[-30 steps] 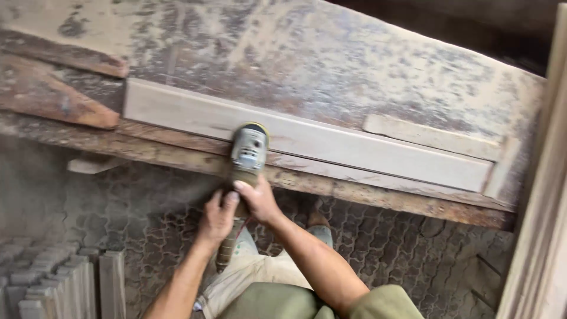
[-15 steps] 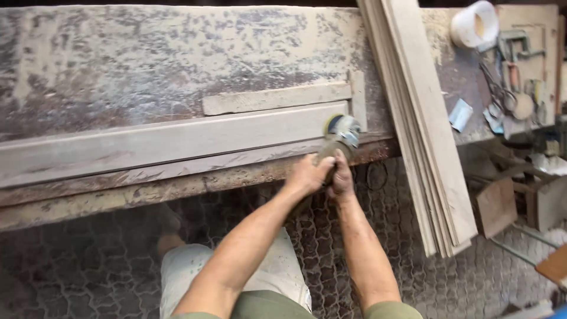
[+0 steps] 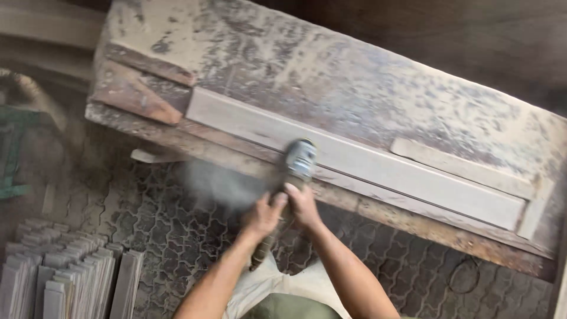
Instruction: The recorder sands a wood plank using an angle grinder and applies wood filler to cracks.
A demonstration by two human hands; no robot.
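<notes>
In the head view, both your hands are clamped on the angle grinder [image 3: 293, 177] at the centre of the frame. Your left hand [image 3: 263, 216] wraps the rear of the handle, and your right hand [image 3: 301, 206] grips just ahead of it, close behind the grey head; the two hands touch each other. The grinder's head rests on the near edge of the long pale board [image 3: 378, 165], left of the board's middle. The picture is too blurred to show the disc itself. A grey cloud of dust [image 3: 215, 186] hangs just left of the grinder, below the bench edge.

The board lies lengthwise along the front of the workbench [image 3: 366, 77], running from upper left down to the right of the frame. A short wooden strip [image 3: 460, 166] sits just behind its right part, and a small upright stop [image 3: 534, 207] meets its right end. At its left end, two dark reddish wood pieces [image 3: 139, 94] lie on the bench corner.

No container shows in this view. At lower left, a stack of pale wooden slats [image 3: 65, 277] stands on end on the patterned paving [image 3: 413, 272], well apart from your hands. Something green [image 3: 12, 147] sits at the far left edge, too blurred to tell what.
</notes>
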